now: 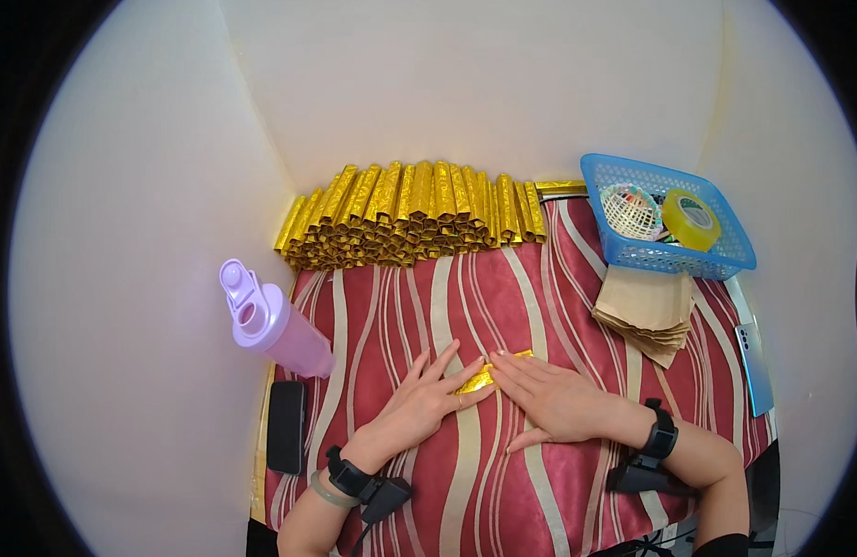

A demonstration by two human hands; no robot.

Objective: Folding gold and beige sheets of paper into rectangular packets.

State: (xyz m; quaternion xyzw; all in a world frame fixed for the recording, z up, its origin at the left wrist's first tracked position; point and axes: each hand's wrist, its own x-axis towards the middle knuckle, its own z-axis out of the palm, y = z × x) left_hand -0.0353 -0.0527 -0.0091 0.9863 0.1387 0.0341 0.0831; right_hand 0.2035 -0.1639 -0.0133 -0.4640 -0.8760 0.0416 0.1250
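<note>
A small piece of shiny gold foil paper lies on the red striped cloth near the middle. My left hand rests on its left end with fingers spread. Over its right part lies my right hand, flat, fingers side by side and thumb out. Most of the foil paper is hidden under my fingers; a bit of its far edge shows above the right hand. Beyond my hands, against the back wall, several gold foil paper tubes are stacked in a long pile.
At the left stand a lilac shaker bottle and, nearer, a black phone. On the right, a blue plastic basket holds a yellow tape roll and a small woven basket. Brown paper sheets and another phone lie nearby.
</note>
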